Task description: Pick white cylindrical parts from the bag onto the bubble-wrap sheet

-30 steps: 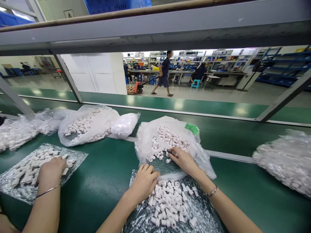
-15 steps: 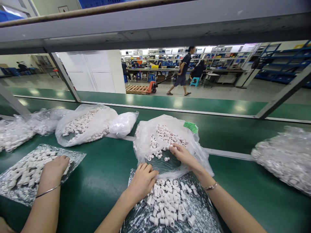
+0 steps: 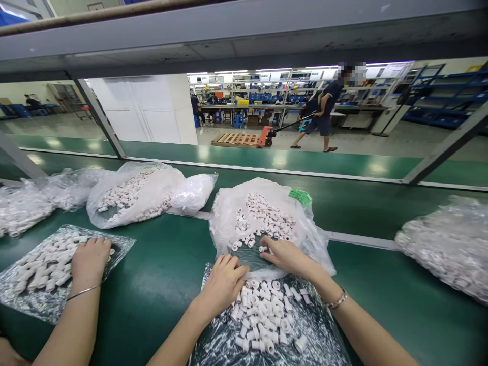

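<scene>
An open clear plastic bag [image 3: 316, 249] lies in front of me, with small white pipe fittings [image 3: 267, 213] inside. My right hand [image 3: 284, 255] reaches into its mouth, thumb and fingertips closed around one white pipe fitting [image 3: 263, 248]. At the bag's near left edge, my left hand [image 3: 224, 278] has its fingers bent and closed on the film; its fingertips are partly hidden. Below both hands, a heap of larger white fittings [image 3: 263, 315] rests on a crinkled clear plastic sheet [image 3: 320, 330].
On the left, a co-worker's hand [image 3: 90, 256] rests over white fittings on another plastic sheet [image 3: 122, 246]. More filled bags stand at the back left [image 3: 133, 195] and right [image 3: 446, 249] of the green table [image 3: 160, 274]. A shelf [image 3: 244, 40] spans overhead. Beyond, a person pulls a pallet jack [image 3: 267, 136].
My right hand has moved from the heap in the bag toward me, onto a loose fitting. My left hand stays put. The co-worker's hand shifted slightly; the person with the pallet jack moved right.
</scene>
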Demonstrator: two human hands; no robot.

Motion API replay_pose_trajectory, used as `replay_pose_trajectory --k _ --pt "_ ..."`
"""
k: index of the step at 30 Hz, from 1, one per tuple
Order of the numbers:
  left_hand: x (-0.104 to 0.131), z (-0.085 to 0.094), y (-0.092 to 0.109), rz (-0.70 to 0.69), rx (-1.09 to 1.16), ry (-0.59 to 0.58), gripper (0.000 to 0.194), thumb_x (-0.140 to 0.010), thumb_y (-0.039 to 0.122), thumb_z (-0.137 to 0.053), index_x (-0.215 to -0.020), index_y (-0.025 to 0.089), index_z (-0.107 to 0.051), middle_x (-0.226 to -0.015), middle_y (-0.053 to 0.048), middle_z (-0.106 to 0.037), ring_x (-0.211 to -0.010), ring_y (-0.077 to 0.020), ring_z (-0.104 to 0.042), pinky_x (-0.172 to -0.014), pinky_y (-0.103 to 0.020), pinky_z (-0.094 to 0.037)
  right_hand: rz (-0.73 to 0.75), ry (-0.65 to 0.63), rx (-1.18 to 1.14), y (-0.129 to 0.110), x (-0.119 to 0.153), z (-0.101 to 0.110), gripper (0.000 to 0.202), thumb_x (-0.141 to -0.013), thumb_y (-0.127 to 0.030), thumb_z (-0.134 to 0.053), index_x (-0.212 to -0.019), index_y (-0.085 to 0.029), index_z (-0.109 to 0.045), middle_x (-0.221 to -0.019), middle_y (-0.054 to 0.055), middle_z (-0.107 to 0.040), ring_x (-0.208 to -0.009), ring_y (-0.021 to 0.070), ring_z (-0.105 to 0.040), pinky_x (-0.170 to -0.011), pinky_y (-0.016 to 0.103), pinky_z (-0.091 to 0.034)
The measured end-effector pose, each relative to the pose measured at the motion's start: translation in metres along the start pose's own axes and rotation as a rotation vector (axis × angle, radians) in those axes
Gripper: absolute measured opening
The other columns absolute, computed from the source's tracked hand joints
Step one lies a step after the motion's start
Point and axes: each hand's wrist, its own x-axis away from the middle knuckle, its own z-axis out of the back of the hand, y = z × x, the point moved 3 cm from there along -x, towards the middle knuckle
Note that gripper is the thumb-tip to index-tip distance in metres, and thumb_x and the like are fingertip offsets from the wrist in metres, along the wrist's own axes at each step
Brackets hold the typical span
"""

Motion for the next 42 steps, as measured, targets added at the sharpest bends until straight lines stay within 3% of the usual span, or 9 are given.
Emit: replay_pose_trajectory --k 4,7,10,17,21,30,33,37,42 --pt "0.0 0.002 0.001 -0.004 -0.004 0.0 0.022 -0.094 0.015 -0.05 -0.113 0.024 -0.058 -0.097 -0.003 -0.054 -0.095 -0.0215 -0.048 -0.085 -0.038 -0.041 -0.057 0.006 -0.404 0.002 -0.002 0.005 0.028 -0.094 -0.048 -0.051 -0.086 -0.021 -0.056 -0.065 0.0 -0.056 -0.055 0.0148 -0.049 -0.053 0.026 -0.035" --pt "-0.001 0.002 0.0 -0.006 -0.008 -0.005 0.022 -0.095 0.015 -0.05 -0.113 0.025 -0.058 -0.097 -0.003 -0.055 -0.095 -0.0217 -0.048 -0.085 -0.038 -0.041 -0.095 0.009 -0.924 0.002 -0.004 0.013 0.04 -0.095 -0.06 -0.041 -0.093 -0.023 -0.055 -0.067 -0.002 -0.054 -0.041 0.0086 -0.03 -0.039 0.023 -0.024" --pt "-0.001 0.001 -0.001 -0.002 -0.004 -0.006 0.021 -0.095 0.016 -0.051 -0.113 0.024 -0.058 -0.097 -0.003 -0.055 -0.095 -0.0216 -0.048 -0.085 -0.038 -0.041 -0.087 0.102 -1.091 -0.001 -0.007 0.013 0.043 -0.094 -0.061 -0.037 -0.1 -0.024 -0.057 -0.078 0.0 -0.058 -0.039 0.0073 -0.024 -0.035 0.023 -0.018" --pt "-0.001 0.0 0.0 0.007 -0.005 0.0 0.022 -0.094 0.015 -0.052 -0.112 0.024 -0.059 -0.097 -0.003 -0.054 -0.095 -0.0216 -0.048 -0.085 -0.037 -0.04 0.057 0.165 -0.079 -0.012 -0.015 -0.024 0.024 -0.097 -0.037 -0.049 -0.11 -0.024 -0.063 -0.097 0.006 -0.071 -0.084 0.0224 -0.065 -0.074 0.03 -0.045" --pt "-0.002 0.0 0.0 0.005 -0.008 0.002 0.021 -0.094 0.017 -0.052 -0.112 0.024 -0.059 -0.097 -0.003 -0.054 -0.095 -0.0217 -0.048 -0.085 -0.038 -0.04 0.027 0.118 0.057 -0.012 -0.016 -0.033 0.021 -0.095 -0.035 -0.052 -0.108 -0.02 -0.061 -0.087 0.008 -0.071 -0.08 0.0242 -0.065 -0.071 0.03 -0.044" --pt "0.0 -0.001 0.0 0.001 0.0 -0.008 0.021 -0.096 0.016 -0.048 -0.113 0.024 -0.058 -0.096 -0.003 -0.054 -0.094 -0.0214 -0.048 -0.084 -0.037 -0.041 -0.183 0.065 -1.07 -0.003 -0.007 0.006 0.044 -0.093 -0.065 -0.038 -0.092 -0.023 -0.05 -0.054 -0.009 -0.04 -0.038 0.008 -0.017 -0.037 0.023 -0.019" --pt "0.0 -0.001 0.0 0.003 0.003 -0.008 0.022 -0.095 0.016 -0.049 -0.113 0.025 -0.058 -0.096 -0.003 -0.053 -0.094 -0.0213 -0.048 -0.084 -0.037 -0.041 -0.163 0.063 -0.938 -0.002 -0.009 0.001 0.037 -0.094 -0.058 -0.046 -0.088 -0.022 -0.051 -0.058 -0.006 -0.048 -0.039 0.0082 -0.027 -0.04 0.022 -0.024" --pt "-0.001 0.0 0.001 0.007 0.002 -0.007 0.022 -0.094 0.014 -0.051 -0.112 0.024 -0.058 -0.096 -0.003 -0.053 -0.095 -0.0213 -0.048 -0.085 -0.037 -0.041 -0.037 0.216 -0.196 -0.007 -0.015 -0.011 0.021 -0.097 -0.037 -0.048 -0.108 -0.023 -0.059 -0.076 0.001 -0.066 -0.063 0.0169 -0.06 -0.057 0.025 -0.039" --pt "-0.002 -0.001 0.002 0.003 -0.004 -0.003 0.024 -0.092 0.013 -0.052 -0.113 0.024 -0.058 -0.096 -0.003 -0.054 -0.095 -0.0221 -0.048 -0.084 -0.038 -0.041 -0.021 0.191 0.291 -0.01 -0.024 -0.028 0.024 -0.1 -0.026 -0.042 -0.117 -0.022 -0.059 -0.094 0.009 -0.071 -0.081 0.0241 -0.067 -0.063 0.028 -0.04"
